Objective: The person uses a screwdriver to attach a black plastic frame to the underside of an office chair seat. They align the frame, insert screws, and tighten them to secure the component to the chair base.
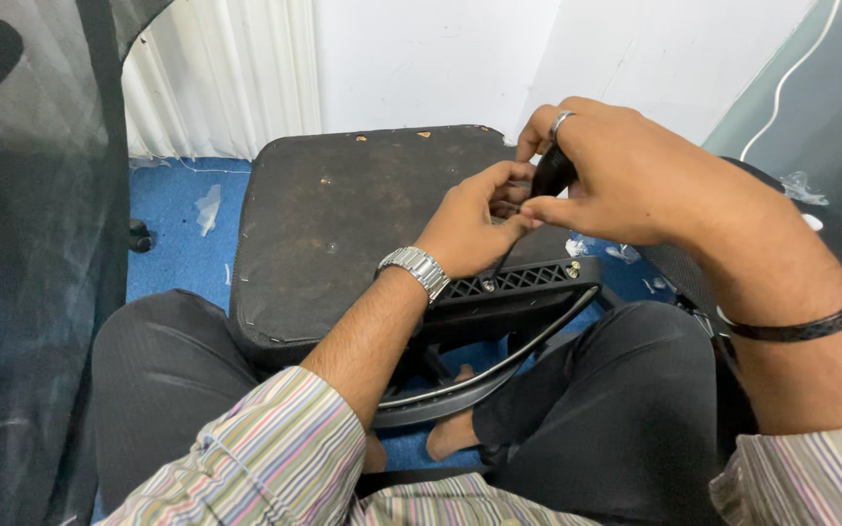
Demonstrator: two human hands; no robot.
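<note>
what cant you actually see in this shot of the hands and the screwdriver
- Head view: most of the screwdriver handle, wrapped by the right hand.
- Head view: what the left hand fingertips pinch, covered by both hands.
- Head view: the screw head's type, too small.
- Head view: the black bracket underside, hidden behind its own front edge.

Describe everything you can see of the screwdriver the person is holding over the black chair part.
The screwdriver has a black handle and a thin dark shaft. It stands tilted, handle uppermost, its tip set on a screw in the black ribbed plastic bracket. The right hand wraps the handle; the left hand pinches it just below. Much of the handle is hidden by fingers.
</note>
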